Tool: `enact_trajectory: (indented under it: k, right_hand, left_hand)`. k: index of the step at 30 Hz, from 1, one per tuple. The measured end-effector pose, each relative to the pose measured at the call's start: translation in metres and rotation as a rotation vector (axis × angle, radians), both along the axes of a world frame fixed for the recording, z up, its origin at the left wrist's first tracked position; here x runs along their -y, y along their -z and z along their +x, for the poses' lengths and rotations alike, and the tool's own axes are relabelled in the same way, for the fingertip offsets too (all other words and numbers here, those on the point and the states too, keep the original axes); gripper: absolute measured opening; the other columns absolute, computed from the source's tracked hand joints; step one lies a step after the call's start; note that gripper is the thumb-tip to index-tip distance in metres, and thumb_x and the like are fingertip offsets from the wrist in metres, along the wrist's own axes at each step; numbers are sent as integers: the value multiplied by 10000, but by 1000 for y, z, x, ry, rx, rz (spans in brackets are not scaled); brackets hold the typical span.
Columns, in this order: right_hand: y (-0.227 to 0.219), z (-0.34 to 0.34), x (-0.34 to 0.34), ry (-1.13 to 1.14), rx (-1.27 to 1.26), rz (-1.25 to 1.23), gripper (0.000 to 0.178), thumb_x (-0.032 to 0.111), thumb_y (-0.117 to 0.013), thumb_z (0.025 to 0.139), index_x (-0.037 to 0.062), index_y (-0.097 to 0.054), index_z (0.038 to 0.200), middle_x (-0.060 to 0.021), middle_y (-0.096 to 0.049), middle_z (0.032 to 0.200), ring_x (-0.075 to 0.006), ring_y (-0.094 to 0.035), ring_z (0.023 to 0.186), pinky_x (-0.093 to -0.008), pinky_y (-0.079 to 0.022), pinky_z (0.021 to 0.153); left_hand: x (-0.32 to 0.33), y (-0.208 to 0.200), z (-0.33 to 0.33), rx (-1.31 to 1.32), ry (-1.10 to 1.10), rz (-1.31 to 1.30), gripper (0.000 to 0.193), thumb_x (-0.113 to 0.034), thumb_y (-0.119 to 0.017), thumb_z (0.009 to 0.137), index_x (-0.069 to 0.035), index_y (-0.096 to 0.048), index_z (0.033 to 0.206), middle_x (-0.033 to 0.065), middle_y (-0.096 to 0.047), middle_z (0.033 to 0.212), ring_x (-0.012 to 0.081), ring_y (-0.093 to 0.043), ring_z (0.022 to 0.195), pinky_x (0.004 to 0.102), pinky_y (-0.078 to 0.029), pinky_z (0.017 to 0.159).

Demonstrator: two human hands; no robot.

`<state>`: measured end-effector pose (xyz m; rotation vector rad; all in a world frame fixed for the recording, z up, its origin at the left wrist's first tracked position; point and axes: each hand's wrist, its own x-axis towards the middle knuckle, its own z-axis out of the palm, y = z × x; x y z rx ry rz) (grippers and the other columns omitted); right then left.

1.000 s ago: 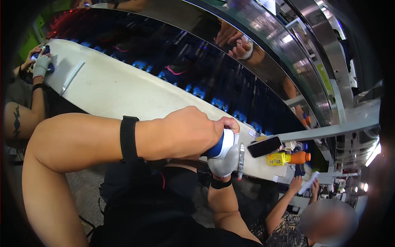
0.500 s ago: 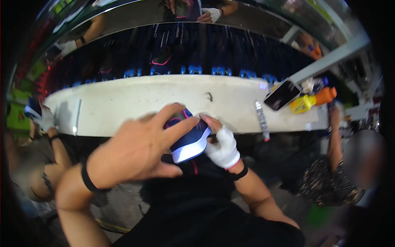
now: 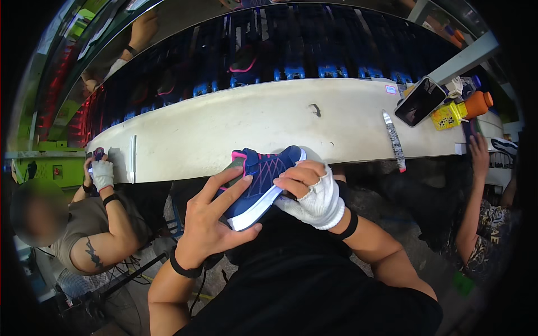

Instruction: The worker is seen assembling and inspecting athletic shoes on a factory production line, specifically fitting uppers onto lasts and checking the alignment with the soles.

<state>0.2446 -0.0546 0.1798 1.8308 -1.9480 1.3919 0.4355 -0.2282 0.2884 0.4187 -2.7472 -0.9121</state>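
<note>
A navy sneaker (image 3: 262,178) with pink trim and a white sole is held between my hands, just over the bench's near edge. Bare, my left hand (image 3: 216,215) grips the heel end, its thumb beneath by the sole and two fingers across the opening. My right hand (image 3: 315,196), in a white glove that leaves the fingertips uncovered, closes around the toe half, with its fingers on the side near the sole. The toe points away and to the right. Part of the shoe's near side is covered by my fingers.
The pale bench (image 3: 213,120) bears a pen-shaped tool (image 3: 394,140), a phone (image 3: 420,102), a yellow bottle with orange cap (image 3: 462,111) and a white strip (image 3: 132,159). Beyond runs a roller conveyor (image 3: 314,42) with dark shoes. Co-workers sit left (image 3: 106,229) and right (image 3: 476,218).
My view has shifted, so the bench appears higher. The sneaker has turned from heel-on to showing its laces and side. My left hand has moved down to its heel.
</note>
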Motion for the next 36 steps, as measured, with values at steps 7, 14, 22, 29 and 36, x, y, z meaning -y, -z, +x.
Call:
enact_trajectory:
  k: [7, 14, 22, 29, 36]
  right_hand:
    - [-30, -27, 14, -144, -87, 180, 461, 174, -972, 606, 172, -666, 951, -5, -655, 945, -272, -624, 949, -457, -471, 856]
    - [-48, -74, 60, -483, 202, 641, 1335, 594, -1038, 519, 12, -489, 1587, -223, -684, 1391, -432, -678, 1260, -450, -553, 1086]
    - [0, -64, 41, -480, 789, 530, 910, 519, -868, 897, -44, -542, 1533, -211, -751, 1347, -334, -728, 1260, -412, -561, 1096]
    - [-51, -43, -37, -218, 463, 4, 1060, 530, -986, 796, 42, -483, 1592, -293, -614, 1518, -385, -631, 1398, -465, -513, 1169]
    - [-41, -35, -111, 116, 684, -31, 1334, 448, -1049, 739, 4, -277, 1732, -242, -462, 1669, -315, -521, 1518, -437, -414, 1257]
  left_hand:
    - [3, -6, -7, -36, -29, 13, 742, -281, -950, 645, -101, -783, 1345, 160, -706, 1417, 370, -785, 1128, 423, -663, 932]
    - [4, -16, -6, 31, 181, -141, 774, -206, -933, 664, -148, -741, 1412, 123, -698, 1429, 368, -761, 1084, 423, -652, 898]
    - [-7, -14, -4, -10, 224, -209, 811, -170, -939, 639, -124, -730, 1421, 124, -688, 1446, 383, -747, 1081, 406, -648, 851]
    - [-21, -9, -31, -377, 50, 329, 1216, -290, -1033, 722, -96, -337, 1701, 238, -403, 1689, 405, -684, 1344, 443, -675, 936]
    - [97, 109, -177, -446, -216, 116, 830, -259, -887, 910, 15, -479, 1580, 246, -616, 1507, 418, -636, 1361, 470, -537, 1141]
